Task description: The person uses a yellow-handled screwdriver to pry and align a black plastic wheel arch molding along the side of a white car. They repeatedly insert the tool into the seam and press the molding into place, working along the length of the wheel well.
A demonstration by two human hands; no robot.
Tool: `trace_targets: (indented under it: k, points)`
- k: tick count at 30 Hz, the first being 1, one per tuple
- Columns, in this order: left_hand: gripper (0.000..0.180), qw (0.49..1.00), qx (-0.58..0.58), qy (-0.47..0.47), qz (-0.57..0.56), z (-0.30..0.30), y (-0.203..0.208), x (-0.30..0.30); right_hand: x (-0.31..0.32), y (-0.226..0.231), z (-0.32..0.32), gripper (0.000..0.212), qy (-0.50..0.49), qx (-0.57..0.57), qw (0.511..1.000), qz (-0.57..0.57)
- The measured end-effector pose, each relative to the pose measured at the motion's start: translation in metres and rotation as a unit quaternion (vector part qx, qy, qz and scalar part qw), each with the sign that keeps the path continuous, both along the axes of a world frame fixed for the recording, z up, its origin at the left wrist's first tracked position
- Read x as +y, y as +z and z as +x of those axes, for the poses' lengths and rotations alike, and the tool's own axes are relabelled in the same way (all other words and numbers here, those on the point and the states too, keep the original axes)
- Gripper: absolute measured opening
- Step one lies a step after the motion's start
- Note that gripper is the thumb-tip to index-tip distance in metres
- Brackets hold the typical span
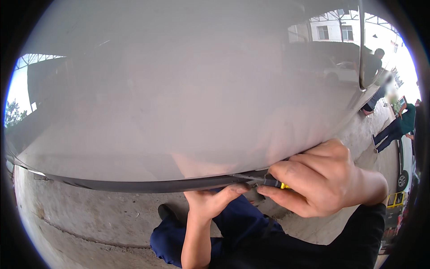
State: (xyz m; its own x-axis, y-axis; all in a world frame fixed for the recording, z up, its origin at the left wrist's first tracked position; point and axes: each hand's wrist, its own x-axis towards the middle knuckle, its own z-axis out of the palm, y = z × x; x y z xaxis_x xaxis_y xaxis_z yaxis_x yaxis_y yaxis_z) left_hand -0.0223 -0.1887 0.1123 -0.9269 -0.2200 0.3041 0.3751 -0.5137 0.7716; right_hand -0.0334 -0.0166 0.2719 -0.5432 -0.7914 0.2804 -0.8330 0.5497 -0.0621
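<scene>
A large glossy silver-grey car body panel (pixel 192 98) fills most of the view. Along its lower edge runs a black trim strip (pixel 148 185). My left hand (pixel 208 201) reaches up from below and grips this strip, thumb along its underside and the other fingers hidden behind it. Close beside it, my right hand (pixel 313 179) is closed in a pinch on a small black-and-yellow tool (pixel 272 181) held against the strip's right part. The fist covers most of the tool, so its exact kind does not show.
Below the panel lies a worn concrete floor (pixel 107 215) with a long crack. My legs in blue trousers (pixel 246 215) are folded beneath the strip. Off to the right stand a person in a green top (pixel 406 119), another person (pixel 375 98) and a white car (pixel 405 161).
</scene>
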Motion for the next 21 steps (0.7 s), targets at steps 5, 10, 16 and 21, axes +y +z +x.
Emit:
trace_targets:
  k: [5, 10, 16, 21]
  points:
    - [0.026, 1.000, 0.011, 0.021, -0.002, -0.003, 0.005, 0.003, -0.001, 0.007, -0.002, 0.027, 0.008, -0.003, 0.999, 0.037]
    - [0.025, 0.999, -0.013, 0.002, -0.039, 0.001, 0.002, -0.002, -0.002, 0.006, 0.000, 0.027, 0.009, 0.007, 0.999, 0.042]
    - [0.026, 0.998, -0.026, 0.007, -0.063, 0.005, -0.002, -0.003, -0.007, 0.012, 0.003, 0.028, 0.023, 0.023, 0.997, 0.068]
    - [0.028, 0.996, -0.019, 0.025, -0.082, 0.006, -0.005, -0.004, -0.010, 0.005, 0.002, 0.029, 0.037, 0.052, 0.996, 0.054]
